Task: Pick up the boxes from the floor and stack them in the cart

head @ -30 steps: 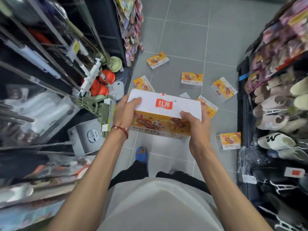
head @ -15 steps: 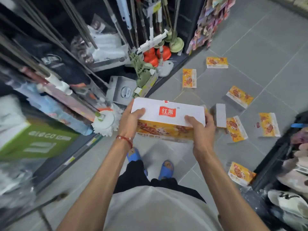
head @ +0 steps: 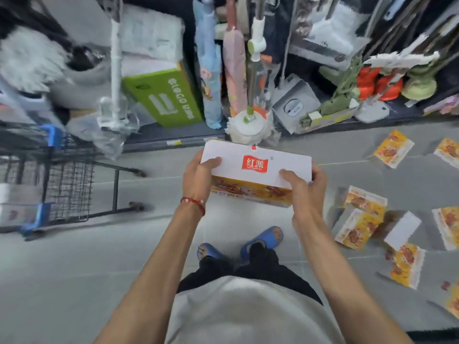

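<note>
I hold a white-topped box (head: pixel 258 167) with a red logo and orange printed sides in front of my chest. My left hand (head: pixel 198 177) grips its left end, thumb on the top. My right hand (head: pixel 303 187) grips its right end the same way. Several matching orange boxes (head: pixel 360 219) lie scattered on the grey floor to my right. A black wire cart (head: pixel 64 180) with blue corner pieces stands at the left edge, about an arm's length from the held box. Part of a box shows inside the cart, blurred.
A shelf (head: pixel 173 142) of mops, umbrellas and a green carton (head: pixel 166 95) runs along the far side. A white mop head (head: pixel 248 127) stands just beyond the held box. My feet in blue slippers (head: pixel 263 239) are on the grey tile floor.
My view has swung left with the box held in both hands. The cart has come into sight at the left and the scattered boxes have shifted to the right.
</note>
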### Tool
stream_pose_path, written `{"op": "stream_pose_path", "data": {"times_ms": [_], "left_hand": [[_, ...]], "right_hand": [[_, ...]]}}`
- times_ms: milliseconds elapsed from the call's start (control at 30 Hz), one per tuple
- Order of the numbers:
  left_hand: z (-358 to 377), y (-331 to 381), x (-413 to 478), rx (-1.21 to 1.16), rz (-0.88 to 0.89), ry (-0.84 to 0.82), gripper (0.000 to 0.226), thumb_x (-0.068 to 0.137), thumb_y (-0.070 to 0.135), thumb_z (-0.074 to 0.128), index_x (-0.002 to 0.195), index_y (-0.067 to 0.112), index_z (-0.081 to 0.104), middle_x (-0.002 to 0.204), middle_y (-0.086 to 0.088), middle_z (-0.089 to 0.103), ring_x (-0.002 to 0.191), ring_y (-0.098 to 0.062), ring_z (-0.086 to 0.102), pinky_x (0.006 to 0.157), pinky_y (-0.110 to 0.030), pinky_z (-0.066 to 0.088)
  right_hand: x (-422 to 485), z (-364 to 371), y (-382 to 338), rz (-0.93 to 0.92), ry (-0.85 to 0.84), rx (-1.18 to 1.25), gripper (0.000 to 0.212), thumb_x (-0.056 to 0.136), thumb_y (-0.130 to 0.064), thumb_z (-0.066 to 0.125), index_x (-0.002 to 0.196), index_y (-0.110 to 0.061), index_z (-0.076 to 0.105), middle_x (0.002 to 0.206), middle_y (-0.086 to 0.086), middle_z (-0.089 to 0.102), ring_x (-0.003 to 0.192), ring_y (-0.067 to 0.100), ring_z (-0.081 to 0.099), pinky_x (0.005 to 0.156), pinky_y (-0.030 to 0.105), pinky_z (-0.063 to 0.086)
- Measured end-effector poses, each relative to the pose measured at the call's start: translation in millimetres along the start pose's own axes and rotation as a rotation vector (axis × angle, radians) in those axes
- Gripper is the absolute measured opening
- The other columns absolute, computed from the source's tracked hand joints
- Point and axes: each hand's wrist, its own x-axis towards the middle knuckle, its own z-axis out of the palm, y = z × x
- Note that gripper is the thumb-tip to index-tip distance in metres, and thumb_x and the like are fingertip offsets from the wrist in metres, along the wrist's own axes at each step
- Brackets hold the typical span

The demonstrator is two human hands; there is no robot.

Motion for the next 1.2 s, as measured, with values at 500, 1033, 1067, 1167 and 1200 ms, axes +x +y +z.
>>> {"op": "stream_pose_path", "data": {"times_ms": [500, 1033, 1067, 1167, 1200], "left_hand": [[-306, -80, -35, -0.333, -0.08, 0.468, 0.031, 0.065, 0.038, 0.067, 0.094, 0.047, 0.075, 0.102, 0.008, 0.077, 0.104, -0.027, 0.07, 0.098, -0.054, 0.053], [-476, -100, -66, -0.54, -0.07, 1.059, 0.053, 0.071, 0.035, 0.058, 0.123, 0.03, 0.067, 0.118, 0.002, 0.07, 0.11, -0.026, 0.065, 0.093, -0.044, 0.054], [-487, -102, -67, -0.551, -0.063, 1.069, 0.051, 0.072, 0.034, 0.058, 0.121, 0.031, 0.067, 0.117, 0.003, 0.07, 0.11, -0.025, 0.065, 0.093, -0.043, 0.054], [-525, -108, -68, -0.576, -0.038, 1.107, 0.052, 0.071, 0.032, 0.058, 0.122, 0.029, 0.068, 0.115, 0.004, 0.072, 0.109, -0.023, 0.065, 0.085, -0.033, 0.053], [-540, -111, -67, -0.59, -0.035, 1.116, 0.053, 0.071, 0.031, 0.058, 0.123, 0.028, 0.068, 0.115, 0.003, 0.073, 0.109, -0.022, 0.066, 0.082, -0.03, 0.051]], "right_hand": [[-157, 238, 72, -0.065, -0.477, -0.298, 0.053, 0.089, -0.016, 0.078, 0.132, -0.025, 0.049, 0.117, -0.012, 0.063, 0.107, 0.008, 0.062, 0.084, 0.028, 0.05], [-262, 451, 108, -0.145, -1.018, -0.54, 0.057, 0.08, -0.02, 0.079, 0.131, -0.023, 0.054, 0.116, -0.007, 0.069, 0.108, 0.012, 0.067, 0.08, 0.027, 0.052], [-270, 461, 110, -0.153, -1.03, -0.545, 0.056, 0.083, -0.016, 0.078, 0.133, -0.022, 0.054, 0.116, -0.007, 0.069, 0.108, 0.012, 0.066, 0.079, 0.026, 0.052], [-296, 490, 122, -0.197, -1.063, -0.569, 0.055, 0.089, -0.011, 0.076, 0.138, -0.021, 0.052, 0.117, -0.01, 0.067, 0.107, 0.007, 0.065, 0.074, 0.019, 0.051], [-304, 500, 127, -0.221, -1.07, -0.575, 0.056, 0.089, -0.012, 0.076, 0.138, -0.021, 0.051, 0.118, -0.01, 0.067, 0.107, 0.005, 0.064, 0.073, 0.016, 0.05]]}}
